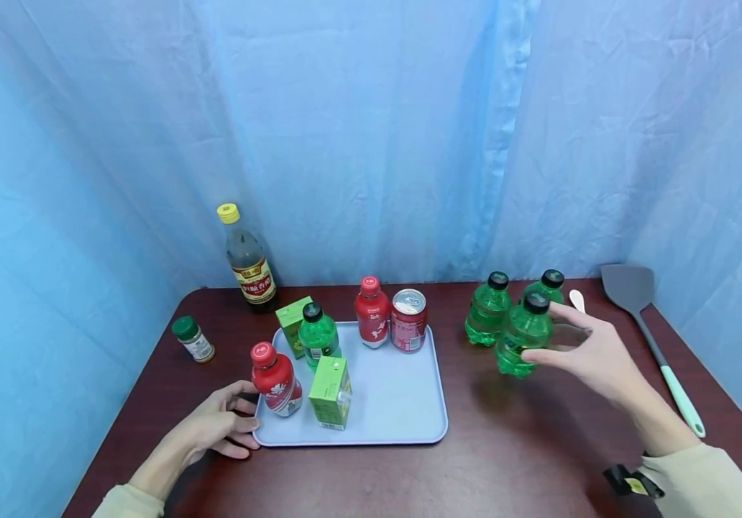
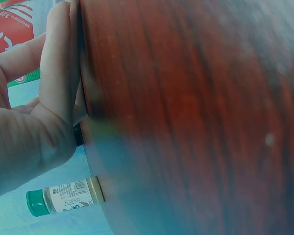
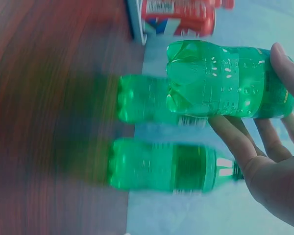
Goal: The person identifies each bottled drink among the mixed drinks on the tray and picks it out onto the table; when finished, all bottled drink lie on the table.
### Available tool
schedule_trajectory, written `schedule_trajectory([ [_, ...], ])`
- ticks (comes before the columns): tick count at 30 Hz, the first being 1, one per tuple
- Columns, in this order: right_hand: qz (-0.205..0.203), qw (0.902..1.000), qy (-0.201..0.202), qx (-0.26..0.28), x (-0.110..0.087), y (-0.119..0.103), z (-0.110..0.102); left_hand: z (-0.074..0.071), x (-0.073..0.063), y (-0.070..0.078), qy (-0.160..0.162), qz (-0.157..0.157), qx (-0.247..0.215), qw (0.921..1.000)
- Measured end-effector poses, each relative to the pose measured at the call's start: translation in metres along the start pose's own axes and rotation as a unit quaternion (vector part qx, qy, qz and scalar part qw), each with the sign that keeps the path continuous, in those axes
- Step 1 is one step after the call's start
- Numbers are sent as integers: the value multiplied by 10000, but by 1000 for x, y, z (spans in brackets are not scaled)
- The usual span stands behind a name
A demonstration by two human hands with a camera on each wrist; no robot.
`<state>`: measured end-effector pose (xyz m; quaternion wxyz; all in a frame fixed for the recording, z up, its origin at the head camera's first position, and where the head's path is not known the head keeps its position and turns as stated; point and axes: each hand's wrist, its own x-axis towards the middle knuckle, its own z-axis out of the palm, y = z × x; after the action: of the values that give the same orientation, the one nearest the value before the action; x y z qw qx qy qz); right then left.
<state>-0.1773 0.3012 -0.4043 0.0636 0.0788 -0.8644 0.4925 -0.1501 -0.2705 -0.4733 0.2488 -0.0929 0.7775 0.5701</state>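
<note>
My right hand (image 1: 597, 356) holds a small green soda bottle (image 1: 521, 337) with a black cap between thumb and fingers. In the right wrist view, that bottle (image 3: 220, 81) is raised above the table, its base level with the middle of the bottles behind. Two like green bottles, one on the left (image 1: 487, 313) and one behind (image 1: 548, 283), stand on the table. At the left rim of the pale tray (image 1: 397, 410), my left hand (image 1: 216, 421) lies with loosely bent fingers touching the edge. Nearest those fingers stands a red bottle (image 1: 277, 385) on the tray.
The tray also bears green drink cartons (image 1: 328, 396), a green bottle (image 1: 319, 337), another red bottle (image 1: 372, 316) and a red can (image 1: 408, 324). A vinegar bottle (image 1: 251, 266) and seasoning jar (image 1: 196, 342) stand left. A spatula (image 1: 652, 345) and white spoon (image 1: 576, 300) lie right.
</note>
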Motion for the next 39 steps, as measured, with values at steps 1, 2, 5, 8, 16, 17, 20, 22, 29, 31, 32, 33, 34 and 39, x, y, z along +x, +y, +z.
schedule_trajectory([
  [1,-26,9999,53,-97,-1,3,-5,0,0,0,-10,12,4,10000],
  [2,-13,9998,123,-133,-1,6,-9,0,0,0,-15,17,2,10000],
  [5,136,9989,282,-360,-1,14,-24,0,-1,0,-24,21,-15,10000],
  [8,428,9957,433,-698,-3,22,-40,1,-1,1,-26,16,-28,10000],
  [16,812,9885,536,-1160,0,46,-62,0,-1,1,18,-31,-11,10000],
  [17,840,9882,541,-1160,1,49,-63,0,-1,1,14,-28,-12,10000],
  [20,871,9873,604,-1183,4,57,-65,0,-1,0,-1,-29,-17,10000],
  [22,857,9876,673,-1129,7,64,-66,0,-1,0,-3,-36,-21,10000],
  [29,694,9896,865,-911,15,86,-68,0,-2,1,-13,-3,-36,10000],
  [31,640,9899,908,-879,17,92,-67,0,-1,1,-25,23,-36,10000],
  [32,616,9901,926,-858,17,95,-67,0,-1,1,-31,34,-34,10000],
  [33,595,9901,947,-850,18,97,-67,0,-1,1,-35,37,-36,10000],
  [34,581,9901,965,-842,18,98,-66,0,-1,1,-40,33,-41,10000],
  [39,528,9905,987,-804,21,104,-67,0,-1,0,-48,49,-35,10000],
])
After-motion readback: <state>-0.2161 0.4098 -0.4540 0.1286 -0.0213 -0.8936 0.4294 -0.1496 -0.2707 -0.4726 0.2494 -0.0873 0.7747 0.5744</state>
